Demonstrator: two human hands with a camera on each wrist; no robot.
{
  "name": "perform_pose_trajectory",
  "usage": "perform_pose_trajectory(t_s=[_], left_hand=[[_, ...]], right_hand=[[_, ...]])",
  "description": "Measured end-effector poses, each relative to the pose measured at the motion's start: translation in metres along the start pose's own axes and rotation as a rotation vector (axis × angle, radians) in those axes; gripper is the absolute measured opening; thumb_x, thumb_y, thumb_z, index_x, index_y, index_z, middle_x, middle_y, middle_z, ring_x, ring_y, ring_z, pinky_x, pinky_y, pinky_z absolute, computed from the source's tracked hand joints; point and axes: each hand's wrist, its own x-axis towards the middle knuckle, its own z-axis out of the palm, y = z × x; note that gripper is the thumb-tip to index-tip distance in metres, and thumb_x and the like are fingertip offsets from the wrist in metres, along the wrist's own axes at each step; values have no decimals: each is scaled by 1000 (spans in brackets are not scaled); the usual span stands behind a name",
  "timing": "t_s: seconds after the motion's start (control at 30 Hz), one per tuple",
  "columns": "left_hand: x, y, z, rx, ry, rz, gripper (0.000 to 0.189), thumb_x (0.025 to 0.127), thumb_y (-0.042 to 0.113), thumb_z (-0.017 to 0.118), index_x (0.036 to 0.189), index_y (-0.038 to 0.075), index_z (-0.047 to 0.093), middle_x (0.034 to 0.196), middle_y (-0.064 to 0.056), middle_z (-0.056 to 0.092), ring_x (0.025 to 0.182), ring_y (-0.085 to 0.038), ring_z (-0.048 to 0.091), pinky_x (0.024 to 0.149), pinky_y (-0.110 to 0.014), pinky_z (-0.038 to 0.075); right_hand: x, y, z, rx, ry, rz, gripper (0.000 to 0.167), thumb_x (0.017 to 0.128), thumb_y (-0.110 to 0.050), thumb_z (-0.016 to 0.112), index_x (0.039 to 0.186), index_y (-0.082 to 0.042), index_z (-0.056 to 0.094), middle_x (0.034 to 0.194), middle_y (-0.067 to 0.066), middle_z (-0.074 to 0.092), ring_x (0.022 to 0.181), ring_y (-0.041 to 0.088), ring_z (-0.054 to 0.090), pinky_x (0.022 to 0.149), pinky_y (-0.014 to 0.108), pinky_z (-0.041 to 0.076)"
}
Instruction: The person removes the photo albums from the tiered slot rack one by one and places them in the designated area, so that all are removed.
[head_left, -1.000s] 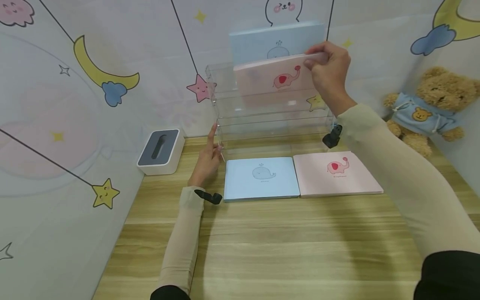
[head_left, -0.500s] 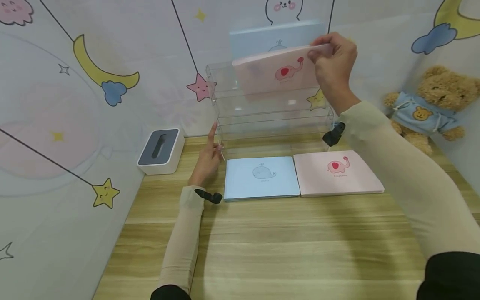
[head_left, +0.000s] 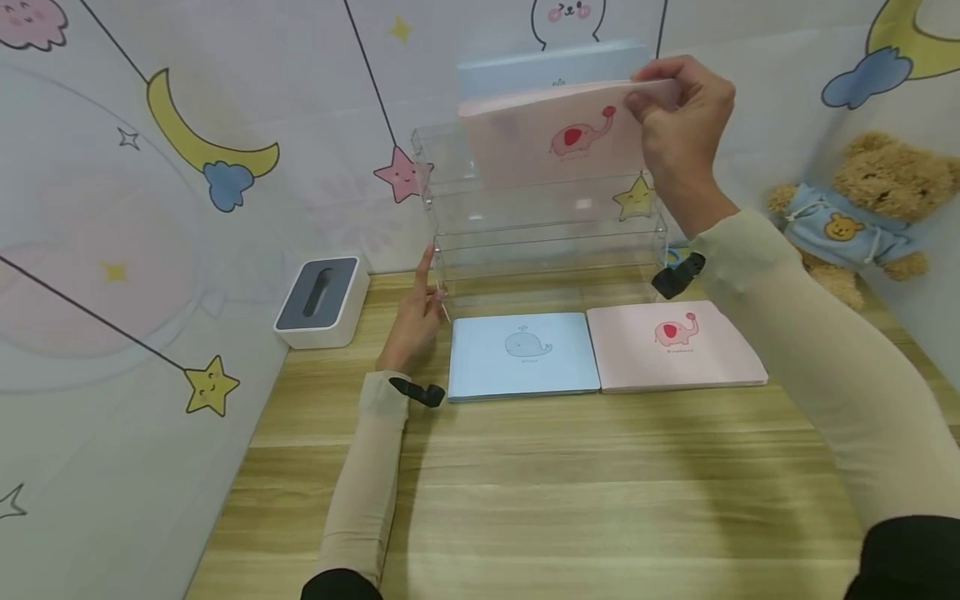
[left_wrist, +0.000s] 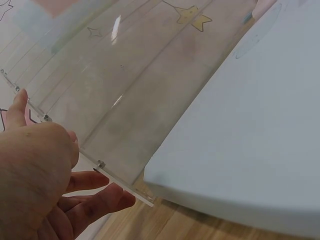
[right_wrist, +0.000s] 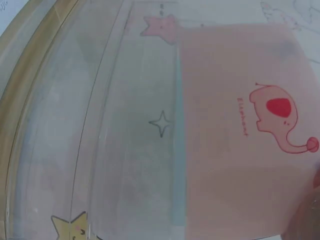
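My right hand (head_left: 686, 125) pinches the top right corner of a pink booklet with an elephant drawing (head_left: 517, 133), thumb in front. The booklet stands tilted at the upper part of a clear acrylic rack (head_left: 540, 250), in front of a light blue booklet (head_left: 495, 75) mostly hidden behind it. In the right wrist view, the pink cover (right_wrist: 220, 125) reads "Elephant". My left hand (head_left: 412, 325) is at the rack's left side, index finger straight up along its edge. The left wrist view shows the other fingers (left_wrist: 87, 182) bent by the lower side panel (left_wrist: 127, 187).
On the wooden table, a blue whale booklet (head_left: 487, 367) and a pink elephant booklet (head_left: 630, 358) lie side by side before the rack. A white box with a grey slotted top (head_left: 318, 304) stands left. A teddy bear (head_left: 862, 208) sits right. Behind is a cartoon-printed backdrop (head_left: 322, 67).
My right hand has moved up and slightly right with the pink booklet, which now covers more of the blue one behind. My left hand has stayed in place.
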Motion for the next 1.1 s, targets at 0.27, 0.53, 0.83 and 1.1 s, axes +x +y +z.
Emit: perform_pose_trajectory(t_s=[0.27,0.53,0.83,1.1], left_hand=[[0,2,0,13,-1,-3,86,114,13,49,167,59,-3,121,-20,68,92,-30,67,85,-46,56],[-1,2,0,4,-8,-21,87,114,13,50,166,60,-2,123,-19,66,94,-30,66,86,-45,56],[-1,2,0,23,2,3,86,114,11,49,169,54,-1,119,-20,68,91,-30,67,87,-46,57],[-1,3,0,26,-4,2,87,114,12,49,168,57,-3,117,-20,68,91,-31,66,87,-47,57]], right_hand=[[-27,-1,-14,5,-24,27,12,96,-3,79,99,-13,83,100,-12,69,101,11,63,92,22,58],[-49,15,-30,67,-18,102,14,91,2,82,98,-11,84,98,-7,72,102,14,64,86,21,60],[-78,38,-44,140,-18,169,16,87,8,83,94,-6,83,92,-1,73,95,20,66,80,24,61],[-98,39,-55,166,-72,272,17,89,12,78,100,0,82,103,3,74,105,26,66,89,34,60]])
